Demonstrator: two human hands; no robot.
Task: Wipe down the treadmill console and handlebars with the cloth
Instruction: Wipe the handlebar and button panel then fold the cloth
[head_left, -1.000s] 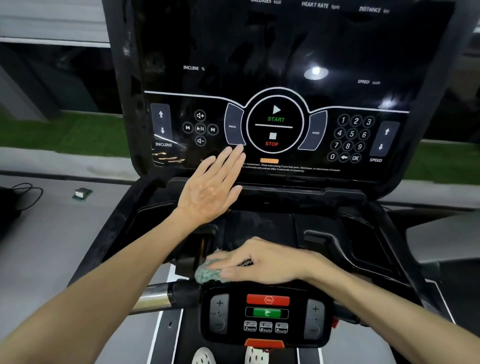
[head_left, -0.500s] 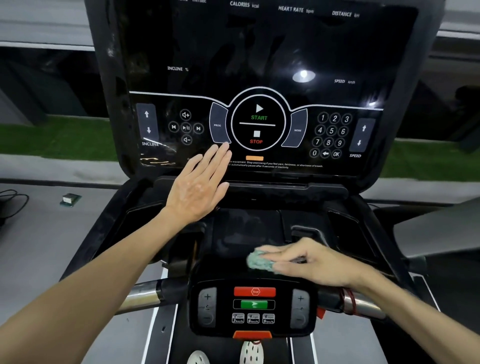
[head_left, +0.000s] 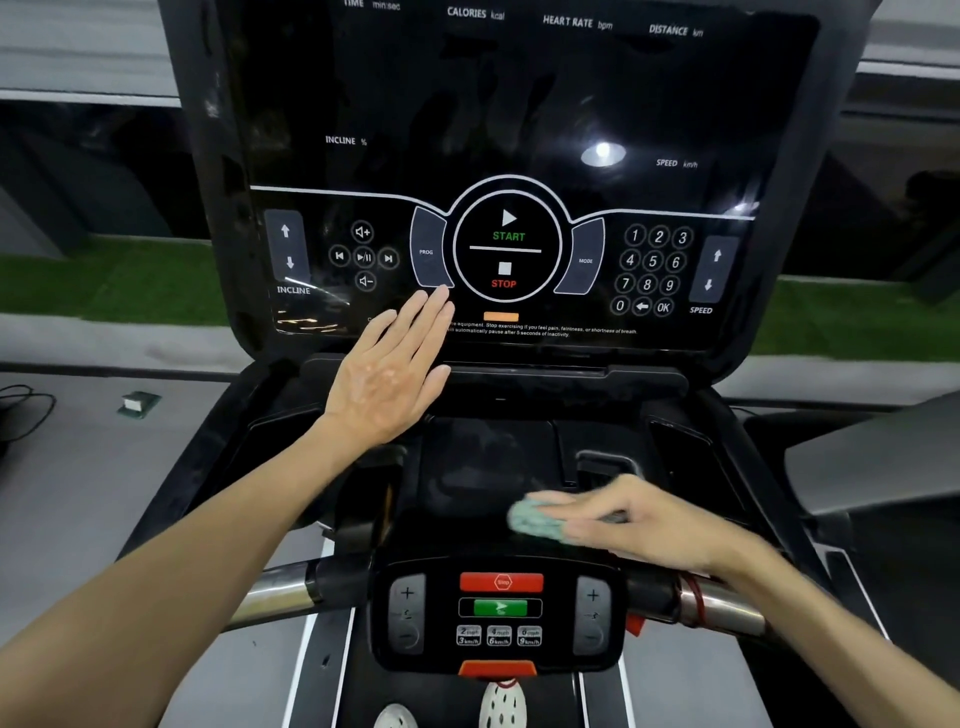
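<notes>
Left hand (head_left: 387, 376), right hand (head_left: 623, 519) bare (forearms (head_left: 208, 545) likewise).

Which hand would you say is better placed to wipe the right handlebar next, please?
Right, I'd judge. The right hand presses the cloth on the black tray close to the right handlebar, while the left hand lies flat against the console, holding no cloth.
</notes>
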